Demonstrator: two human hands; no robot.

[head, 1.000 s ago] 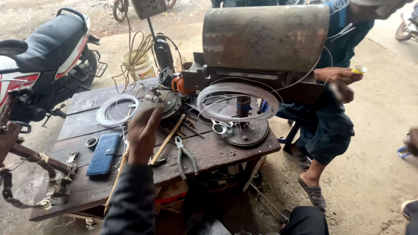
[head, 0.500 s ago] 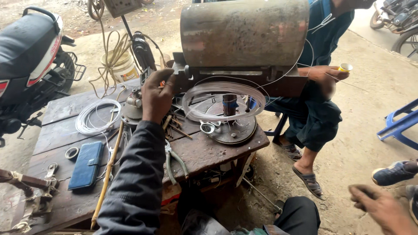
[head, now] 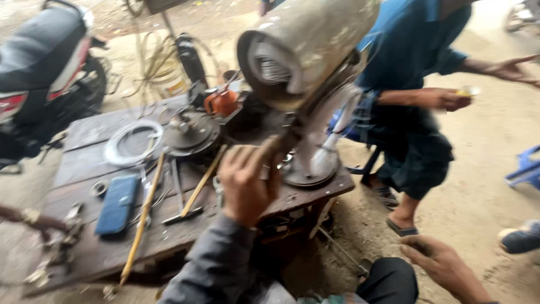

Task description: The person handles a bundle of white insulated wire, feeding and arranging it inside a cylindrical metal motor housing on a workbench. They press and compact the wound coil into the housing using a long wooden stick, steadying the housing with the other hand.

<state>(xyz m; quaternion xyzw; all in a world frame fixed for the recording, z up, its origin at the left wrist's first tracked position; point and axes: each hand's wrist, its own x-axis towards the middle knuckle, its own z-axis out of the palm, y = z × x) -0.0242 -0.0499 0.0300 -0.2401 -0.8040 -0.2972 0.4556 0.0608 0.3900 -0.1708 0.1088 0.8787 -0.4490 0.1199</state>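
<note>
My left hand (head: 244,183), in a grey sleeve, is closed around the dark frame bar under a big rusty metal cylinder (head: 306,48). The cylinder stands tilted, its open end facing me, above a round metal base plate (head: 309,174) on the worn wooden workbench (head: 95,253). My right hand (head: 444,267) hangs low at the bottom right near my dark-trousered knee, fingers loose, holding nothing. A person in a blue shirt (head: 410,50) stands just behind the cylinder with a small yellow thing in one hand (head: 444,98).
On the bench lie a blue phone (head: 117,204), a hammer (head: 194,188), a long wooden stick (head: 143,217), a white wire coil (head: 132,141) and a round metal disc (head: 191,130). A motorbike (head: 45,67) stands at the left; a blue stool (head: 526,169) at the right.
The cylinder has gone from lying level to tilted up on end. My left hand has come from the disc at the back to the cylinder's frame. The view has swung closer.
</note>
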